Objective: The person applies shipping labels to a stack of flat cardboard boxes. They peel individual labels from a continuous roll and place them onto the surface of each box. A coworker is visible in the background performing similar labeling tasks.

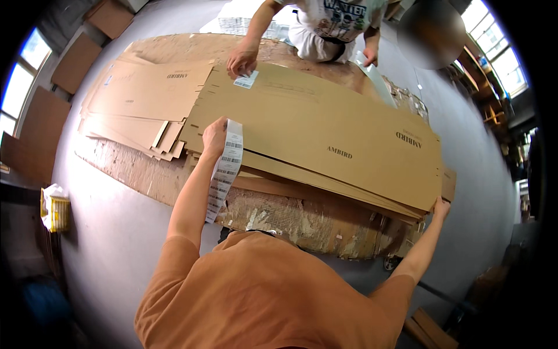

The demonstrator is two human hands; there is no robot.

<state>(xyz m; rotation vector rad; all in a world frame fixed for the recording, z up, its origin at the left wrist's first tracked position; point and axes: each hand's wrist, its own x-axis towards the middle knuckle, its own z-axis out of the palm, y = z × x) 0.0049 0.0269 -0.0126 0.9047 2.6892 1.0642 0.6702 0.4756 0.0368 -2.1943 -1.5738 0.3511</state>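
Observation:
From my left hand (214, 136), fingers closed, a long white strip of barcode labels (225, 168) hangs down past the table's near edge. This hand is by the near left edge of a large flat cardboard sheet (314, 125), the top one of a stack. At the sheet's near right corner, my right hand (442, 207) grips the cardboard edge. Across the table, a co-worker's hand (243, 61) presses on a white label (246, 79) near the sheet's far left corner. The co-worker's other hand (370, 56) holds another pale strip (378, 84).
A second stack of flat cardboard (145, 99) lies to the left on the worn table (122, 160). Brown boards (75, 61) lean along the left wall. On the floor at left stands a yellow basket (58, 214) with a white bag. Cardboard pieces (430, 328) lie at lower right.

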